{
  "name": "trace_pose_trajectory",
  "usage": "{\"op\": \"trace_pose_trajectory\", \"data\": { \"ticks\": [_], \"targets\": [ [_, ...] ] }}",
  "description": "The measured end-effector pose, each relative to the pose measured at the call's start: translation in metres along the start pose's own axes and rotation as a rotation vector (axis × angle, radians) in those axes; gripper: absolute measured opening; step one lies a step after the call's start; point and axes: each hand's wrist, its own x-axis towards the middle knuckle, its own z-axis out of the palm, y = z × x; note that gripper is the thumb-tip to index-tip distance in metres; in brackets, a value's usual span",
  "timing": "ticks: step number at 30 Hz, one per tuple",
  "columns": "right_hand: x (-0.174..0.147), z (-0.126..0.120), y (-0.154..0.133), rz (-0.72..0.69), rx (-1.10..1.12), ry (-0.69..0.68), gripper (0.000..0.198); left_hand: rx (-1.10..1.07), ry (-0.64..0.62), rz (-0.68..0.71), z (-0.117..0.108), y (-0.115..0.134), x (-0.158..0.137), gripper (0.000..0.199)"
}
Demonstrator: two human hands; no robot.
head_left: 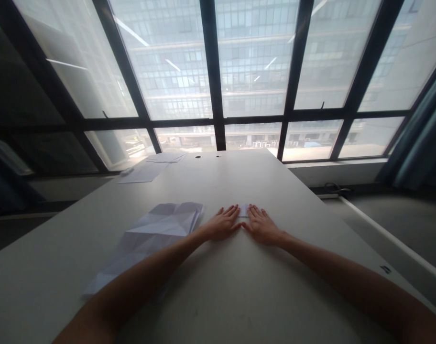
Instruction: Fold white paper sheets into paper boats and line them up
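**Small white paper (pixel 243 210) between your fingers (pixel 233 210)**

Your left hand (pixel 222 225) and right hand (pixel 263 226) lie flat. Left of your fingers, creased sheets (pixel 151 231) rest on the white table (pixel 225 301). Far past your fingertips are tall windows (pixel 254 62).

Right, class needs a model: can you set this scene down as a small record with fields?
surface: white table
left hand: palm down, fingers at small paper's left side
right hand: palm down, fingers at its right side
small paper: between the hands
creased sheets: left of the hands
background: dark-framed windows
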Motion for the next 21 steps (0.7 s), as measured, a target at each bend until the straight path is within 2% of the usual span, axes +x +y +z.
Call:
{"op": "trace_pose_trajectory", "data": {
  "ticks": [5, 10, 14, 18, 21],
  "targets": [
    [0.002, 0.004, 0.001, 0.021, 0.003, -0.014, 0.084, 0.048, 0.038, -0.126, 0.000, 0.005, -0.005, 0.075],
    [0.004, 0.008, 0.002, 0.015, 0.000, 0.002, 0.080, 0.035, 0.196, -0.276, 0.005, 0.007, -0.005, 0.071],
    [0.004, 0.006, 0.002, -0.070, 0.005, 0.024, 0.074, -0.013, 0.289, -0.137, 0.004, 0.006, -0.001, 0.060],
    [0.003, 0.003, 0.002, -0.211, 0.025, 0.015, 0.069, -0.061, 0.170, -0.059, 0.004, 0.005, 0.004, 0.054],
    [0.003, 0.002, 0.003, -0.240, 0.022, -0.005, 0.069, -0.071, 0.106, -0.059, 0.006, 0.004, 0.005, 0.055]
  ]
}}
